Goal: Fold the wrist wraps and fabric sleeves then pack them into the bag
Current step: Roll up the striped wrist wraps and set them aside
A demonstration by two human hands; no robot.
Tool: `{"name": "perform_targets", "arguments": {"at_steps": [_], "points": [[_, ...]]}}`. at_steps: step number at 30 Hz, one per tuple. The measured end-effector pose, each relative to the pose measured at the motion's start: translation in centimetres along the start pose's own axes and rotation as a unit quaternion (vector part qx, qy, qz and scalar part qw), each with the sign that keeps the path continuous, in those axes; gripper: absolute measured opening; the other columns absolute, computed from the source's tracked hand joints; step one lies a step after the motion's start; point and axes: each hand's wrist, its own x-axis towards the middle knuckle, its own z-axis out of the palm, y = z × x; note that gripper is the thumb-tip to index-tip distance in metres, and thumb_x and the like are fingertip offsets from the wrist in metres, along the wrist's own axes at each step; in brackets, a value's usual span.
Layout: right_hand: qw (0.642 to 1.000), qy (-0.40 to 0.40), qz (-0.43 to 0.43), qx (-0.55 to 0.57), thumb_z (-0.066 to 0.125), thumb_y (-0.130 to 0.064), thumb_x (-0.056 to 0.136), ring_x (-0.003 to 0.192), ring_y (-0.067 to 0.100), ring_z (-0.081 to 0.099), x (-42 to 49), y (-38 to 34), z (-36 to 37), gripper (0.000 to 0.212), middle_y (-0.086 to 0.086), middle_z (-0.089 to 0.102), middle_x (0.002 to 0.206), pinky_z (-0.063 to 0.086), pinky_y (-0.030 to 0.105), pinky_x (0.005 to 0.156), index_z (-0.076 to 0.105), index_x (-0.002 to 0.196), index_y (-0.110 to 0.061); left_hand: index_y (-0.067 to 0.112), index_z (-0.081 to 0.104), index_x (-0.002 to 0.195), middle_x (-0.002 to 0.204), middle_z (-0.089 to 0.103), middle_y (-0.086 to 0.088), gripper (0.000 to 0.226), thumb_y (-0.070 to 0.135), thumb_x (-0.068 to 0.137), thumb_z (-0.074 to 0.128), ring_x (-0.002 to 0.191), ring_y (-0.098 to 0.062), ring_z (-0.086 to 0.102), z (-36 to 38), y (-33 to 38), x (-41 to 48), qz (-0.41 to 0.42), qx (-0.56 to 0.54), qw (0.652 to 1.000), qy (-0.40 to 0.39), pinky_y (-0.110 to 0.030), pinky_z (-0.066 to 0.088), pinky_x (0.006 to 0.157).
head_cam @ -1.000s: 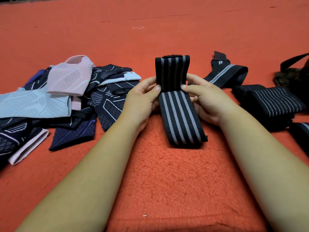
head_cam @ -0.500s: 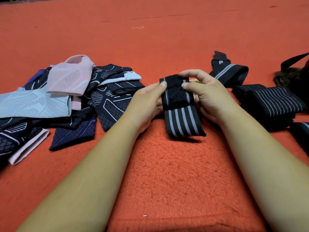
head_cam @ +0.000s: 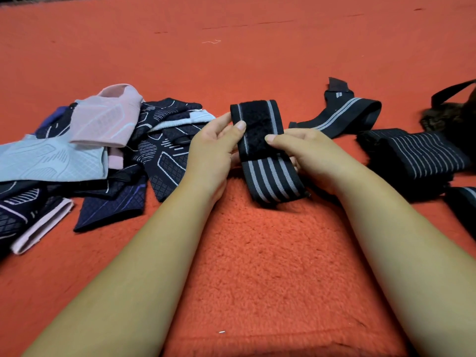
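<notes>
A black wrist wrap with grey stripes [head_cam: 273, 180] sits folded in the middle, its fuzzy black fastening patch facing up at the far end. My left hand [head_cam: 212, 150] pinches its left edge, thumb on top. My right hand [head_cam: 306, 153] pinches its right edge, thumb on the patch. A pile of fabric sleeves [head_cam: 85, 150] in pink, pale blue and dark patterned cloth lies to the left. More striped wraps lie to the right: one loose [head_cam: 345, 115], one folded [head_cam: 417, 157]. A dark bag [head_cam: 456, 109] shows at the right edge.
Everything rests on an orange-red cloth surface [head_cam: 231, 52], with a fluffy orange mat [head_cam: 278, 266] under my forearms. Another dark wrap [head_cam: 463, 204] lies at the right edge.
The wrap's upright far end has been folded down over the rest, leaving a shorter bundle with the fuzzy patch on top. Both hands stayed at its sides.
</notes>
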Motion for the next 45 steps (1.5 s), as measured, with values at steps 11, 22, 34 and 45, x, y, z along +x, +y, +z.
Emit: {"name": "perform_targets", "arguments": {"at_steps": [11, 22, 34, 45], "points": [[0.989, 0.014, -0.049, 0.137, 0.06, -0.015, 0.108, 0.124, 0.041, 0.069, 0.8, 0.5, -0.5, 0.034, 0.02, 0.072, 0.134, 0.052, 0.061, 0.11, 0.064, 0.141, -0.013, 0.02, 0.058, 0.142, 0.13, 0.075, 0.001, 0.04, 0.011, 0.104, 0.064, 0.1, -0.023, 0.074, 0.0, 0.1, -0.2, -0.05, 0.0, 0.998, -0.049, -0.038, 0.056, 0.08], [0.966, 0.035, 0.037, 0.255, 0.045, -0.049, 0.11, 0.113, 0.039, 0.07, 0.9, -0.5, -0.6, 0.058, 0.025, 0.07, 0.126, 0.05, 0.063, 0.109, 0.06, 0.147, -0.007, 0.012, 0.072, 0.123, 0.114, 0.076, -0.011, 0.036, -0.007, 0.103, 0.049, 0.099, -0.02, 0.072, 0.0, -0.2, 0.3, -0.028, -0.075, 0.997, -0.003, -0.033, 0.061, 0.087], [0.989, 0.081, -0.057, 0.111, 0.073, -0.005, 0.096, 0.101, 0.032, 0.075, 1.2, 0.4, -0.4, 0.057, 0.031, 0.066, 0.131, 0.06, 0.046, 0.09, 0.058, 0.145, -0.028, 0.003, 0.068, 0.13, 0.118, 0.078, -0.013, 0.033, 0.026, 0.106, 0.063, 0.097, -0.024, 0.076, 0.5, -0.4, -0.2, -0.11, -0.001, 0.993, -0.041, -0.038, 0.063, 0.079], [0.995, 0.101, -0.001, 0.007, 0.075, -0.047, 0.086, 0.073, 0.021, 0.07, 1.8, 1.3, -0.6, 0.042, 0.0, 0.08, 0.1, 0.052, 0.037, 0.061, 0.072, 0.123, -0.028, 0.007, 0.068, 0.13, 0.118, 0.079, -0.012, 0.026, 0.012, 0.106, 0.062, 0.097, -0.022, 0.077, 0.4, -1.1, -0.1, -0.075, 0.021, 0.997, -0.03, -0.036, 0.064, 0.08]]}}
